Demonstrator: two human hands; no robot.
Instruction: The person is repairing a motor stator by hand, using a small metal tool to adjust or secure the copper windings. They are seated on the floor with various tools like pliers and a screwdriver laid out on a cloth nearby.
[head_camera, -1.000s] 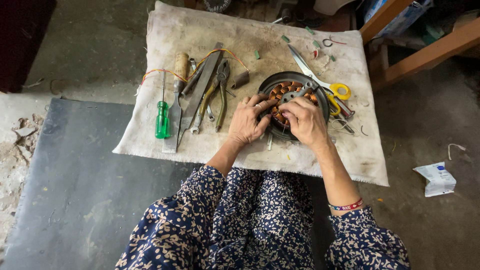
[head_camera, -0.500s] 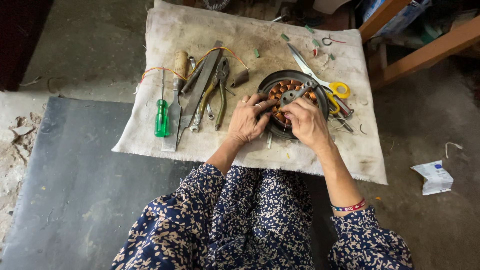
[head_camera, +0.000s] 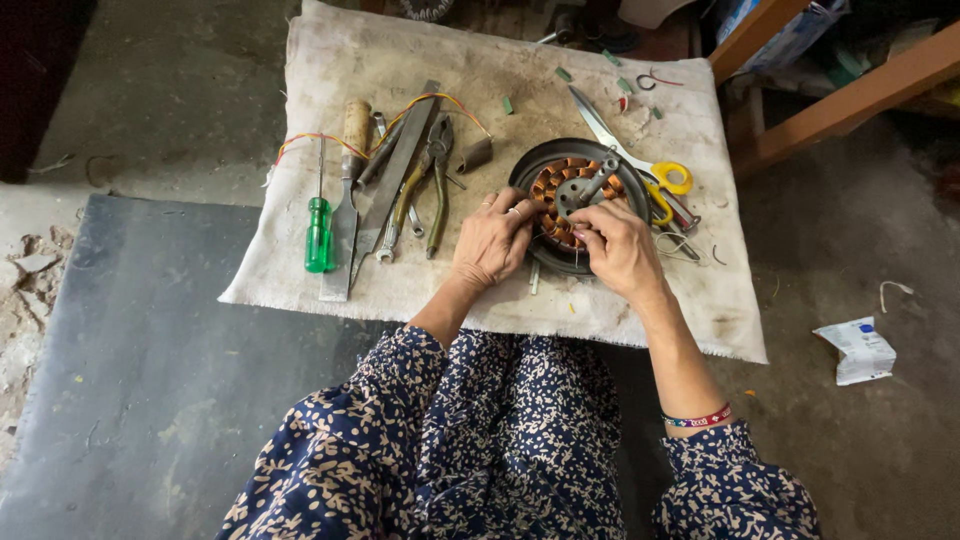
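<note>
A round motor stator (head_camera: 575, 190) with copper windings and a dark metal rim lies on a dirty white cloth (head_camera: 480, 90). My left hand (head_camera: 492, 240) rests on its near left edge, fingers curled against the windings. My right hand (head_camera: 620, 248) grips its near right side, fingertips pinching at the coils. What the fingertips pinch is hidden. Both forearms reach out from dark floral sleeves.
Left of the stator lie a green-handled screwdriver (head_camera: 318, 232), a wooden-handled chisel (head_camera: 348, 200), a flat file (head_camera: 395, 180), pliers (head_camera: 437, 180) and a wrench. Yellow-handled scissors (head_camera: 650, 170) lie at its right. A wooden frame (head_camera: 830, 90) stands at the far right; a white packet (head_camera: 856, 350) lies on the floor.
Both hands stay on the stator; the fingers have shifted slightly along its near edge. The view has tilted a little.
</note>
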